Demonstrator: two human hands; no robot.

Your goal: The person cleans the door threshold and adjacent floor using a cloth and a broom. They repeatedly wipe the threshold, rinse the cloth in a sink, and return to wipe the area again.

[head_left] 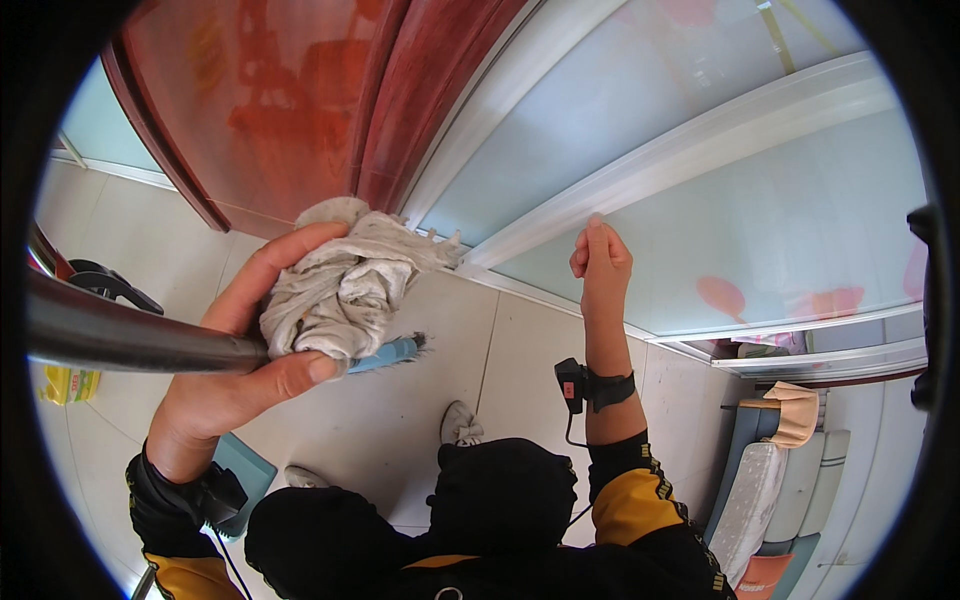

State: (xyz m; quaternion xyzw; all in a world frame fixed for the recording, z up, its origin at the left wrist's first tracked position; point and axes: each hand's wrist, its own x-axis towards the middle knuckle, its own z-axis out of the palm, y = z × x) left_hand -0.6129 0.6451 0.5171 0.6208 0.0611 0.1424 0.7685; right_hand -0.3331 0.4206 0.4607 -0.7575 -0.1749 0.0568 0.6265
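Left hand (235, 345), left of centre, closed around crumpled grey-white rag (340, 285) and blue brush (395, 352), thumb pressed under the bundle, fingers curled over its top, with rag touching the corner where red wooden door (290, 100) met white sliding-door frame (640, 175). Right hand (598, 258), centre right, drawn into a loose fist, fingertips pressed against the white frame rail between frosted glass panels (800, 240) bearing pink blotch decals at lower right. Yellow package (68, 383) seen at far left edge, partly blocked by dark metal tube (130, 340) crossing from the left; grey sofa (780, 500) at lower right; pale tiled floor (400, 430) below.
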